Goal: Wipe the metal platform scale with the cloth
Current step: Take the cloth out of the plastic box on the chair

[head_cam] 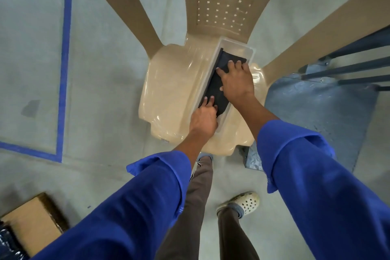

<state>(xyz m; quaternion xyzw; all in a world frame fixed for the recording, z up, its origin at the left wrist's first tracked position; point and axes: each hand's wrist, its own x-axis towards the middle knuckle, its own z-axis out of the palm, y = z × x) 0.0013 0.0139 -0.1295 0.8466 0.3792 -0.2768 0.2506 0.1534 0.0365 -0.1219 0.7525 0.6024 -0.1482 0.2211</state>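
The tan plastic chair (168, 91) stands on the grey floor (105, 48) directly in front of the person, its seat serving as the surface for the work. The metal platform scale (316, 116) lies on the floor to the right of the chair, just beside the seat's right edge and lower than it. Its blue-grey tread plate runs away to the right, and its dark rails (348, 67) rise at the far side.

On the right half of the seat sits a clear plastic container (236, 43), long and narrow. Its long axis runs diagonally from near-left to far-right. The dark cloth (214, 89) lies inside it along that same line.

Both hands are in the container on the cloth. The right hand (237, 82) is spread flat over the far part, fingers straight and pressing down. The left hand (203, 120) reaches the near end with its fingertips on the fabric. Whether it pinches the edge or only rests there I cannot tell.

The cloth is not yet on the scale. By my judgement, it has to be lifted out and carried rightward and down. The right hand is the nearer one to the plate, so it looks better placed to lead the wipe.
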